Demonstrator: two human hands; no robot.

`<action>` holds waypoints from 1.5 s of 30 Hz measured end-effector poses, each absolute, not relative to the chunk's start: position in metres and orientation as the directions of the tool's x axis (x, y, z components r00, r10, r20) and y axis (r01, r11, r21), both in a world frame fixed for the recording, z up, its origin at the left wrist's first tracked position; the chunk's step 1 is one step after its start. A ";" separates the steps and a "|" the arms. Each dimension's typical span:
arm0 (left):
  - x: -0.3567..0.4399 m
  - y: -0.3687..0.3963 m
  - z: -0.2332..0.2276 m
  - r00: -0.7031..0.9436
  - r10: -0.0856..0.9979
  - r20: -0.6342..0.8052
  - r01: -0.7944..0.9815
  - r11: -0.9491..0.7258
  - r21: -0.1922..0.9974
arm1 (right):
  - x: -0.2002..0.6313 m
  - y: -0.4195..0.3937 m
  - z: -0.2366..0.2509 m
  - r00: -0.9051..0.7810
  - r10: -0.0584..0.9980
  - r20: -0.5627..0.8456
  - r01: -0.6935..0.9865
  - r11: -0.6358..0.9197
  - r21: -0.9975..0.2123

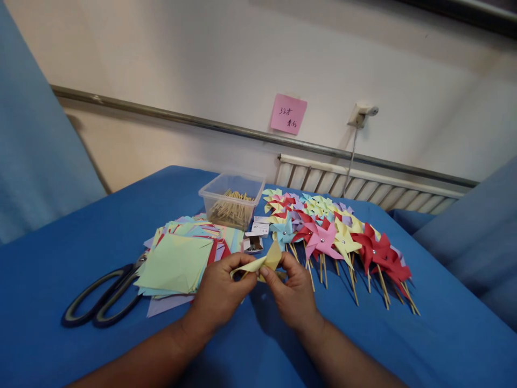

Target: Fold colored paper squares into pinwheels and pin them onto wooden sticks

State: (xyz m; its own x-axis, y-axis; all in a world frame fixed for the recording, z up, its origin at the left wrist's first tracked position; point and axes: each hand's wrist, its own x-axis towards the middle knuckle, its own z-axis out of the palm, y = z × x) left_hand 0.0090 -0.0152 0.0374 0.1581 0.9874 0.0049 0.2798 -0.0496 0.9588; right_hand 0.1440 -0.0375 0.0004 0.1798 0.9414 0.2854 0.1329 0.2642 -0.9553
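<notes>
Between my two hands is a yellow paper pinwheel (273,255), partly folded, with its corners curling toward the middle. My left hand (224,283) pinches its left side, and my right hand (294,288) grips the right side with the thumb near the centre. My fingers hide part of the paper. Just beyond my hands sits a small open box (253,243) with tiny bits inside, too small to make out. To the left lies a stack of coloured paper sheets (177,264), a pale green one on top.
Large scissors (99,296) lie left, blades under the paper. A clear plastic tub (210,207) holds thin wooden sticks (232,207). Finished pinwheels on sticks (321,240) cover the right side of the blue table cover (428,334). A pink note (288,114) hangs on the wall.
</notes>
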 end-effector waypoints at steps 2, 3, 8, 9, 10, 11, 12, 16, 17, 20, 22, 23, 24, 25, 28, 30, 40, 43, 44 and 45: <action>0.009 -0.015 0.037 0.157 0.988 0.005 0.281 -0.049 0.959 | 0.144 -0.038 0.001 0.186 0.938 0.294 0.141 0.270 -0.952; 0.009 -0.015 0.037 0.159 0.987 0.005 0.281 -0.050 0.958 | 0.144 -0.038 0.001 0.186 0.937 0.295 0.146 0.271 -0.952; 0.008 -0.014 0.037 0.173 0.985 -0.006 0.263 -0.040 0.964 | 0.143 -0.037 0.001 0.191 0.936 0.296 0.158 0.269 -0.950; 0.008 -0.014 0.037 0.172 0.985 -0.008 0.262 -0.038 0.964 | 0.143 -0.037 0.001 0.195 0.934 0.300 0.164 0.270 -0.949; 0.009 -0.014 0.038 0.170 0.985 -0.011 0.264 -0.035 0.964 | 0.143 -0.037 0.002 0.198 0.932 0.303 0.169 0.272 -0.947; 0.009 -0.014 0.038 0.168 0.986 -0.013 0.268 -0.033 0.963 | 0.143 -0.037 0.002 0.199 0.931 0.305 0.171 0.273 -0.947; 0.009 -0.014 0.038 0.166 0.986 -0.013 0.272 -0.033 0.962 | 0.142 -0.037 0.002 0.199 0.932 0.304 0.167 0.273 -0.947; 0.009 -0.013 0.037 0.161 0.987 0.007 0.257 -0.049 0.965 | 0.142 -0.037 0.001 0.208 0.936 0.284 0.112 0.266 -0.958; 0.009 -0.013 0.036 0.161 0.987 0.007 0.248 -0.047 0.968 | 0.142 -0.036 0.000 0.212 0.938 0.275 0.094 0.261 -0.961; 0.009 -0.012 0.035 0.168 0.986 -0.002 0.228 -0.037 0.973 | 0.142 -0.034 -0.002 0.219 0.944 0.246 0.027 0.247 -0.969; 0.008 -0.012 0.034 0.176 0.984 -0.008 0.225 -0.032 0.974 | 0.142 -0.033 -0.003 0.208 0.952 0.225 -0.034 0.236 -0.971; 0.008 -0.012 0.034 0.182 0.983 -0.011 0.224 -0.030 0.974 | 0.142 -0.033 -0.003 0.200 0.956 0.214 -0.058 0.230 -0.971; 0.007 -0.012 0.033 0.187 0.982 -0.014 0.225 -0.028 0.974 | 0.142 -0.032 -0.004 0.190 0.960 0.206 -0.073 0.223 -0.972; 0.007 -0.012 0.033 0.192 0.981 -0.017 0.225 -0.027 0.974 | 0.142 -0.032 -0.004 0.185 0.962 0.202 -0.080 0.219 -0.972; 0.006 -0.012 0.032 0.206 0.978 -0.019 0.228 -0.029 0.973 | 0.142 -0.031 -0.006 0.186 0.962 0.197 -0.079 0.215 -0.973; 0.006 -0.013 0.033 0.200 0.979 -0.029 0.237 -0.020 0.971 | 0.142 -0.031 -0.006 0.193 0.962 0.193 -0.080 0.212 -0.974; 0.006 -0.011 0.029 0.202 0.979 0.009 0.241 -0.058 0.969 | 0.141 -0.033 -0.004 0.189 0.964 0.188 -0.087 0.208 -0.974; 0.006 -0.011 0.030 0.211 0.977 -0.010 0.167 -0.026 0.986 | 0.142 -0.031 -0.008 0.161 0.972 0.173 -0.182 0.202 -0.962; 0.007 -0.011 0.030 0.215 0.976 -0.018 0.132 -0.011 0.991 | 0.142 -0.030 -0.009 0.151 0.974 0.167 -0.215 0.198 -0.956; 0.007 -0.010 0.031 0.221 0.975 -0.026 0.096 0.005 0.995 | 0.143 -0.029 -0.010 0.141 0.977 0.162 -0.242 0.193 -0.951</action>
